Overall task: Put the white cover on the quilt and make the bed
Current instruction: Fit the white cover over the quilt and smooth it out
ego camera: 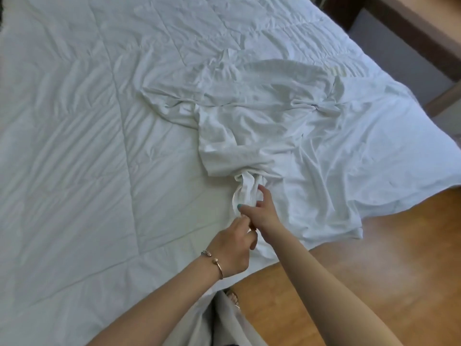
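Now the white cover [249, 116] lies crumpled on the quilt [74, 121], near the bed's right edge, its gathered end trailing toward the person. Both hands meet at that end: the left hand [232, 248] pinches the cloth with curled fingers, while the right hand [262, 211] holds it just beyond, thumb and fingers curved round the bunch. The heap's long axis runs away from the hands, up the bed.

Your bed [411, 156] stands on a wooden floor [374, 258]. Spread flat over it you have the stitched quilt [74, 146], and a bunched white cover [249, 116] lies on top, toward the right side.
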The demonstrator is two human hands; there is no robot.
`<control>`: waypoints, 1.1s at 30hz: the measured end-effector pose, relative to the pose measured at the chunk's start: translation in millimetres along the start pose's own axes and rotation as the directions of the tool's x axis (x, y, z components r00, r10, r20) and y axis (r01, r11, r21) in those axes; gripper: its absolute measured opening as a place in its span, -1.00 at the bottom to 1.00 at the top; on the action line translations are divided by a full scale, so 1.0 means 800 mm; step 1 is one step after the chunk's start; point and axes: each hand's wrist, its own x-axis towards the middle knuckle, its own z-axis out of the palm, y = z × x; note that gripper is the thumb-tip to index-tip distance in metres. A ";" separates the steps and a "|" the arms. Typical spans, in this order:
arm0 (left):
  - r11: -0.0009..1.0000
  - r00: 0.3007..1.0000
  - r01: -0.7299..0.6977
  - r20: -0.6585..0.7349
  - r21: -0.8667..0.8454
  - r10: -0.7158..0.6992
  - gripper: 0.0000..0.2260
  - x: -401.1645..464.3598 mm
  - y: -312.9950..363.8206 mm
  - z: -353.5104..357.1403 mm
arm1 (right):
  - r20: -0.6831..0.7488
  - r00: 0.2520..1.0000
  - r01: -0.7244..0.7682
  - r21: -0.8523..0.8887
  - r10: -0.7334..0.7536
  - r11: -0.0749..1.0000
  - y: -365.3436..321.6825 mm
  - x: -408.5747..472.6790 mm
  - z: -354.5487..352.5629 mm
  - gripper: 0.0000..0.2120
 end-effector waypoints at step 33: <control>0.975 0.967 0.157 0.225 -0.158 -0.119 -0.43 0.350 -0.208 -0.124 | -0.643 0.763 0.222 0.167 -0.065 0.961 -0.157 0.192 -0.070 -0.09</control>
